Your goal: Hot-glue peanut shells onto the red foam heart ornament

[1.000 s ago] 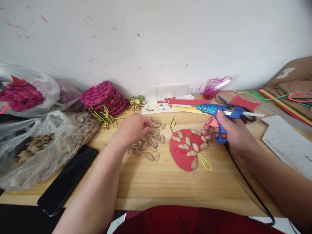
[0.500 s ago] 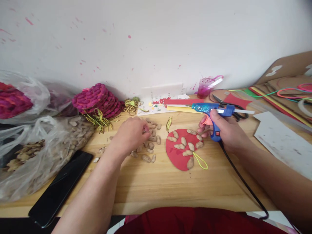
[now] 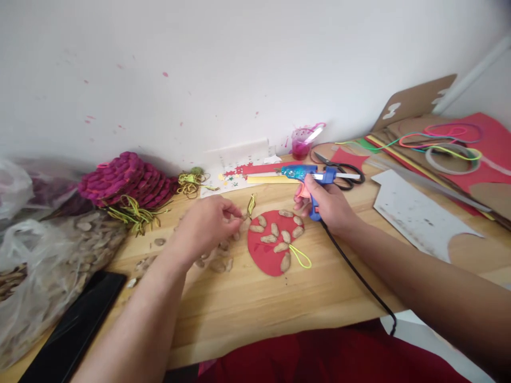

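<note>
My right hand [image 3: 329,205] is wrapped round the handle of a blue hot glue gun [image 3: 299,172], whose nozzle points left. A white glue stick [image 3: 348,175] sticks out of its back. Below the gun lies a red paper disc [image 3: 261,258] with several peanuts [image 3: 285,261] on it, a yellow loop [image 3: 300,256] at its right edge and a tassel [image 3: 251,205] at its top. To the disc's left, my left hand [image 3: 209,223] is closed in a pinch on a peanut [image 3: 245,217], above a pile of loose peanuts [image 3: 219,264] that it partly hides.
A stack of purple peanut-like rounds [image 3: 120,178], a plastic bag of peanuts [image 3: 80,244] and a black phone [image 3: 74,332] are at left. Behind lie paper strips [image 3: 267,181], scissors [image 3: 347,178] and a cup of pink liquid [image 3: 300,148]. White card [image 3: 415,207] is at right.
My left hand has come away from the peanut pile toward the red disc, with a peanut in its fingertips. The view has turned right; my right hand still holds the glue gun.
</note>
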